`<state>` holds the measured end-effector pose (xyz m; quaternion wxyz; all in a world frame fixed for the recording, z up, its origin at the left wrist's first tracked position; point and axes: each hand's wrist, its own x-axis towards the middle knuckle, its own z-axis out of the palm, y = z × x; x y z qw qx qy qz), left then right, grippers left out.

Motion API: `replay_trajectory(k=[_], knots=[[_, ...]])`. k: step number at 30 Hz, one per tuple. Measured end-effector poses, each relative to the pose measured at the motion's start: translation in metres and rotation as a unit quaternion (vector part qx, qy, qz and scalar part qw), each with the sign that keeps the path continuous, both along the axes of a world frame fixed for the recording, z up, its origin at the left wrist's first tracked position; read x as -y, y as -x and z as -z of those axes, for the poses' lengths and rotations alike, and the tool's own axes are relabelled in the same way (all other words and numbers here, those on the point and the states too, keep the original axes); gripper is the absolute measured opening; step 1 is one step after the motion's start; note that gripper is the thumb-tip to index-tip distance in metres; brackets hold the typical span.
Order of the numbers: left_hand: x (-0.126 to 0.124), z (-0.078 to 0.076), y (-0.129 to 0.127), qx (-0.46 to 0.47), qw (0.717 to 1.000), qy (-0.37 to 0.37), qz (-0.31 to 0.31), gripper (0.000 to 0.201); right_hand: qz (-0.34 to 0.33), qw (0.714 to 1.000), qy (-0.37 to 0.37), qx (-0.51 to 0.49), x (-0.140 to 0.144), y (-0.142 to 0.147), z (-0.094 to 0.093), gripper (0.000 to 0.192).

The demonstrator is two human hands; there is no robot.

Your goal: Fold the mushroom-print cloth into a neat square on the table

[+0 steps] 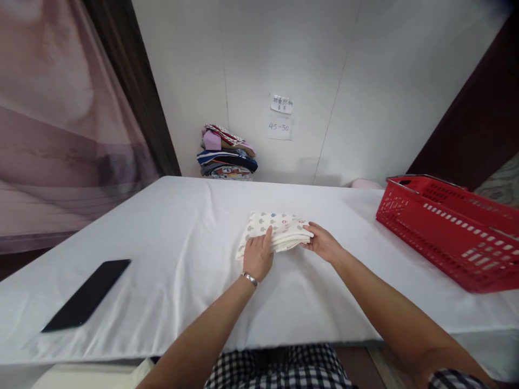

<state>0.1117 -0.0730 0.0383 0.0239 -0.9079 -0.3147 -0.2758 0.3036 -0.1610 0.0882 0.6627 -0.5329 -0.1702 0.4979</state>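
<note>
A folded cloth (pixel 278 229) (cream, dotted with small prints) lies near the middle of the table (pixel 170 237). The left hand (pixel 258 256) rests flat on the cloth's near left corner, fingers spread and pressing down rather than closed around it. The right hand (pixel 322 241) pinches the cloth's right edge between thumb and fingers. To the right of the cloth, well apart, sits a red basket (pixel 446 232). Left of the cloth, toward the table's near edge, lies a dark phone (pixel 87 294). Beyond the cloth, against the wall, stands a stack of folded clothes (pixel 227 154).
</note>
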Motion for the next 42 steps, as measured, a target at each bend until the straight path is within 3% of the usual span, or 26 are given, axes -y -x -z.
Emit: replay_trajectory(k=[4,10,14,17,19,22,24,25,29,31,32,34,36,40,42], knots=[[-0.015,-0.049,-0.013,-0.054,0.998,0.017,0.003,0.062,0.007,0.998,-0.051,-0.046,0.013,-0.011,0.002,0.017],[-0.038,-0.138,-0.040,-0.059,0.997,0.056,0.003,0.047,0.045,0.996,0.002,-0.071,0.047,-0.019,0.033,0.019],[-0.043,-0.183,-0.053,0.007,0.990,0.135,0.025,0.032,0.042,0.995,0.029,-0.091,0.067,-0.016,0.059,0.028],[-0.051,-0.205,-0.056,0.093,0.952,0.283,0.067,0.028,0.033,0.993,0.005,-0.115,0.072,-0.018,0.071,0.034],[-0.060,-0.211,-0.055,0.152,0.881,0.441,0.085,0.031,0.041,0.990,-0.017,-0.131,0.071,-0.022,0.073,0.036],[-0.074,-0.194,-0.044,0.219,0.709,0.667,0.070,0.032,0.045,0.987,-0.051,-0.148,0.069,-0.027,0.070,0.034],[-0.078,-0.162,-0.032,0.260,0.607,0.751,0.025,0.031,0.040,0.986,-0.063,-0.147,0.070,-0.030,0.067,0.033],[-0.079,-0.141,-0.025,0.293,0.578,0.762,-0.004,0.029,0.038,0.987,-0.063,-0.141,0.071,-0.031,0.066,0.034],[-0.072,-0.046,0.004,0.324,0.567,0.747,-0.122,0.024,0.035,0.994,-0.031,-0.096,0.076,-0.036,0.072,0.037],[-0.069,-0.011,0.013,0.322,0.556,0.752,-0.147,0.027,0.032,0.996,-0.018,-0.076,0.077,-0.037,0.076,0.038],[-0.069,0.001,0.016,0.323,0.578,0.732,-0.161,0.028,0.033,0.997,-0.013,-0.066,0.076,-0.037,0.078,0.040],[-0.071,0.013,0.019,0.312,0.608,0.708,-0.180,0.027,0.040,0.998,-0.002,-0.042,0.072,-0.035,0.079,0.046],[-0.075,0.014,0.019,0.299,0.624,0.695,-0.197,0.026,0.048,0.999,0.021,-0.014,0.065,-0.031,0.077,0.052],[-0.079,0.009,0.020,0.279,0.632,0.693,-0.205,0.025,0.058,0.996,0.065,0.032,0.045,-0.026,0.076,0.064],[-0.072,0.008,0.019,0.282,0.622,0.703,-0.199,0.023,0.061,0.995,0.066,0.038,0.033,-0.027,0.077,0.070]])
